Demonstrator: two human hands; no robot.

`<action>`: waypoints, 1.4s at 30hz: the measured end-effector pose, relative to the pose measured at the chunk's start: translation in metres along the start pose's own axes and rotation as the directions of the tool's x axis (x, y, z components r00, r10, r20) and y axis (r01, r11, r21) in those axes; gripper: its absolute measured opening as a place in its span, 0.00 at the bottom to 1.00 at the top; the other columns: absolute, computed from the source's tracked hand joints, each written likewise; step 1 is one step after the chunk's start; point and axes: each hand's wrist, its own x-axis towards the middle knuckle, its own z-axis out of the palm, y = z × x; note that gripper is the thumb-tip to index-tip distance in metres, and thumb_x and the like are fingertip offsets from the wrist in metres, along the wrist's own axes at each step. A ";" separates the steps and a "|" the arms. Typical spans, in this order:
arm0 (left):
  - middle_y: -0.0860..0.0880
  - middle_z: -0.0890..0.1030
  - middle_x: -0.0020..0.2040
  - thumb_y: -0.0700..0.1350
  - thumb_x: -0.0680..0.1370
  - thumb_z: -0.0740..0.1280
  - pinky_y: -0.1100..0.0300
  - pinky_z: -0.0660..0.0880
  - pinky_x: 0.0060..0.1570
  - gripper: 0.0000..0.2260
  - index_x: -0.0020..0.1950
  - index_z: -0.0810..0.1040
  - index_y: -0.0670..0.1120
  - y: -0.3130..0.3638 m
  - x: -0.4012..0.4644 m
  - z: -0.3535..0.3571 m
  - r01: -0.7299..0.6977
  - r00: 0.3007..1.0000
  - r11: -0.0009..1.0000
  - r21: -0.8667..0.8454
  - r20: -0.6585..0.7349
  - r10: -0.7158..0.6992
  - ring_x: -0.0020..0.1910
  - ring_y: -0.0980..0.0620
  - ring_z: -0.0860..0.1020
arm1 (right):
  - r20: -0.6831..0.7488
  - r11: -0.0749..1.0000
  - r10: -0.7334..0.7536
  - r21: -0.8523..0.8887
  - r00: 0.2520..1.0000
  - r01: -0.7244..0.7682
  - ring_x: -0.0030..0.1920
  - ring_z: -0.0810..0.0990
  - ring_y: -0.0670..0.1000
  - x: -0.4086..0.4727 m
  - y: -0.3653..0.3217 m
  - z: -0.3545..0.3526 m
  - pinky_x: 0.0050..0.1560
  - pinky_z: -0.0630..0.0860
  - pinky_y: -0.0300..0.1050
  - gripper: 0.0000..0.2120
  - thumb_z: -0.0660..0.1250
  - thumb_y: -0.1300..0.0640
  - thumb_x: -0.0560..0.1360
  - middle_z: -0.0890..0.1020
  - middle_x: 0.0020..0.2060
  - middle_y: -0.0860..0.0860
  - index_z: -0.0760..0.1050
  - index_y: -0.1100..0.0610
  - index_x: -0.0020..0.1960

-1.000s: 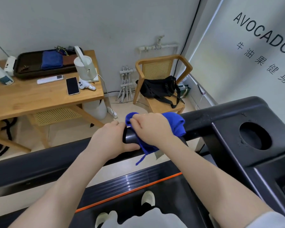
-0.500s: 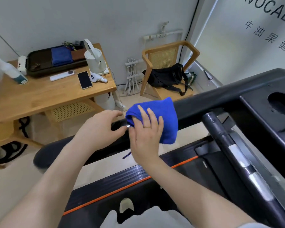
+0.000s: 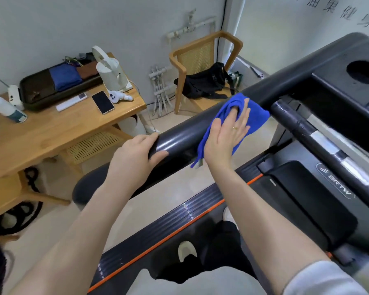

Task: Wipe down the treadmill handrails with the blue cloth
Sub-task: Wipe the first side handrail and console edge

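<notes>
Since half a second ago your blue cloth (image 3: 239, 122) has slid up the left handrail (image 3: 179, 137) toward the console end, where the rail meets the treadmill's front; your right hand (image 3: 227, 133) presses it flat against the rail's inner side, fingers straight and slightly apart; your left hand (image 3: 134, 158) grips the bare rail lower down, fingers curled over its top; keep your palm pressure even, wrap the cloth round the bar, and overlap strokes so the underside gets wiped too.
</notes>
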 end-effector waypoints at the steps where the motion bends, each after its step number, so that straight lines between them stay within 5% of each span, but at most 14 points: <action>1: 0.45 0.74 0.64 0.55 0.77 0.60 0.50 0.70 0.58 0.24 0.71 0.66 0.46 -0.001 0.000 0.002 -0.004 1.000 1.000 0.000 -0.017 0.004 0.61 0.44 0.72 | -0.041 0.995 0.075 0.069 0.996 -0.072 0.76 0.44 0.55 0.003 -0.002 0.003 0.74 0.42 0.55 0.24 0.49 0.56 0.78 0.48 0.77 0.55 0.58 0.63 0.72; 6: 0.44 0.74 0.64 0.55 0.77 0.60 0.49 0.69 0.57 0.23 0.70 0.67 0.46 -0.003 0.001 0.006 0.011 0.999 0.999 -0.046 -0.038 -0.013 0.61 0.43 0.72 | -0.031 0.799 0.487 0.418 0.873 -0.431 0.75 0.47 0.51 -0.022 -0.023 0.027 0.73 0.51 0.51 0.26 0.49 0.50 0.79 0.49 0.76 0.53 0.47 0.52 0.76; 11: 0.44 0.72 0.65 0.54 0.78 0.60 0.51 0.67 0.58 0.24 0.72 0.65 0.48 -0.003 0.003 0.005 0.041 0.999 0.995 -0.093 0.016 -0.039 0.62 0.44 0.69 | 0.167 0.677 0.504 0.533 0.848 -0.507 0.58 0.72 0.52 -0.100 -0.053 0.049 0.61 0.71 0.58 0.21 0.55 0.46 0.74 0.67 0.63 0.54 0.60 0.49 0.65; 14: 0.45 0.72 0.65 0.54 0.78 0.60 0.51 0.68 0.58 0.24 0.72 0.64 0.48 -0.003 0.003 0.003 0.048 0.999 0.994 -0.100 0.016 -0.046 0.63 0.45 0.69 | 0.178 0.677 0.497 0.533 0.849 -0.508 0.63 0.68 0.48 -0.096 -0.052 0.051 0.65 0.67 0.54 0.25 0.54 0.44 0.72 0.61 0.69 0.50 0.56 0.46 0.68; 17: 0.45 0.72 0.64 0.56 0.77 0.60 0.50 0.68 0.58 0.24 0.71 0.65 0.49 -0.003 0.004 0.003 0.060 0.998 0.993 -0.102 0.031 -0.057 0.62 0.44 0.70 | 0.096 0.699 0.553 0.487 0.827 -0.524 0.75 0.49 0.51 -0.052 -0.036 0.040 0.73 0.54 0.55 0.30 0.51 0.46 0.76 0.46 0.77 0.49 0.46 0.47 0.76; 22: 0.45 0.72 0.64 0.55 0.77 0.60 0.51 0.68 0.58 0.24 0.71 0.64 0.48 0.000 0.001 0.005 0.072 0.997 0.991 -0.116 0.010 -0.072 0.61 0.45 0.70 | -0.092 0.740 0.592 0.454 0.800 -0.495 0.74 0.55 0.54 0.048 0.003 -0.003 0.71 0.58 0.55 0.27 0.49 0.50 0.79 0.50 0.77 0.51 0.48 0.50 0.76; 29: 0.48 0.74 0.61 0.55 0.75 0.65 0.54 0.72 0.54 0.24 0.69 0.67 0.50 0.008 0.007 -0.003 0.117 0.992 0.984 -0.132 0.061 -0.110 0.57 0.49 0.73 | -0.033 0.758 0.543 0.450 0.839 -0.472 0.74 0.54 0.54 0.038 -0.011 -0.008 0.71 0.57 0.54 0.24 0.50 0.52 0.80 0.48 0.77 0.50 0.52 0.51 0.75; 32: 0.48 0.76 0.58 0.57 0.73 0.65 0.54 0.72 0.53 0.23 0.66 0.70 0.49 0.023 0.021 -0.004 0.089 0.996 0.993 -0.076 0.028 -0.087 0.56 0.49 0.73 | 0.075 0.936 0.311 0.152 0.948 -0.319 0.76 0.40 0.53 0.008 -0.034 0.001 0.74 0.44 0.56 0.20 0.51 0.54 0.81 0.43 0.77 0.50 0.61 0.55 0.72; 34: 0.48 0.76 0.60 0.55 0.74 0.65 0.54 0.71 0.55 0.22 0.65 0.71 0.48 0.039 0.033 -0.002 0.055 0.998 0.995 -0.084 0.013 -0.054 0.58 0.48 0.72 | 0.164 0.985 0.053 -0.171 0.985 -0.024 0.76 0.42 0.54 0.000 -0.028 0.004 0.73 0.37 0.56 0.18 0.50 0.52 0.80 0.51 0.77 0.50 0.68 0.55 0.67; 38: 0.48 0.76 0.58 0.52 0.74 0.64 0.50 0.72 0.57 0.19 0.63 0.72 0.50 0.070 0.057 0.002 -0.047 0.998 0.984 -0.172 0.038 0.055 0.59 0.46 0.73 | 0.300 0.799 -0.343 -0.404 0.890 0.444 0.66 0.71 0.53 0.048 -0.004 -0.015 0.69 0.48 0.51 0.19 0.50 0.52 0.76 0.81 0.56 0.50 0.80 0.53 0.49; 42: 0.48 0.73 0.64 0.50 0.76 0.63 0.54 0.67 0.62 0.20 0.67 0.70 0.49 0.096 0.083 0.002 -0.105 0.992 0.981 -0.165 0.047 0.114 0.64 0.47 0.70 | 0.503 0.637 -0.382 -0.465 0.776 0.615 0.44 0.78 0.54 0.117 0.006 -0.042 0.59 0.65 0.50 0.18 0.52 0.52 0.75 0.81 0.36 0.50 0.78 0.55 0.39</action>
